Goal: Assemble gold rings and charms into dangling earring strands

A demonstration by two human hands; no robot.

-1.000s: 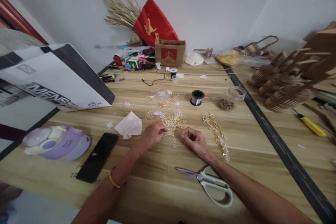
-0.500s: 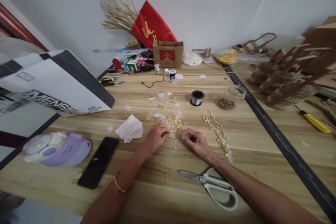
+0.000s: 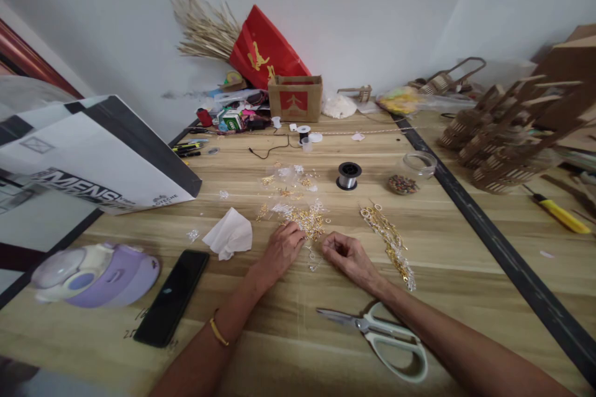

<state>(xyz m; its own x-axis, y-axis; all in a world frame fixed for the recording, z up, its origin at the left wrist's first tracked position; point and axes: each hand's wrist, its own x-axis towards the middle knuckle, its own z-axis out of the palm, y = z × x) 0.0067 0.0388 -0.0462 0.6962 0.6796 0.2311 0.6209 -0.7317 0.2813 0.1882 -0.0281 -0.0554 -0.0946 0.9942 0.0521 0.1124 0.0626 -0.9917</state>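
Observation:
In the middle of the table lies a pile of small gold and clear beads [image 3: 307,220]. My left hand [image 3: 283,249] rests at the near-left edge of that pile, its fingers bent and pressed together; what they pinch is too small to make out. Just across from it, my right hand [image 3: 348,254] is curled with thumb and forefinger together, and anything inside is hidden. Between both hands a short string of clear rings and beads [image 3: 312,257] lies on the wood. Several gold and clear beaded strands [image 3: 388,239] stretch out to the right of my right hand.
White-handled scissors [image 3: 391,338] lie near my right forearm. A wire spool [image 3: 349,175] and a glass jar of beads [image 3: 404,183] stand farther back. To the left are a tissue [image 3: 229,234], a phone [image 3: 172,298], a purple-and-white container [image 3: 100,276] and a large box [image 3: 102,158].
My left hand has shifted slightly right, its fingertips now closer to the bead pile's near edge. My right hand stays almost in place. The whole view has tilted a little.

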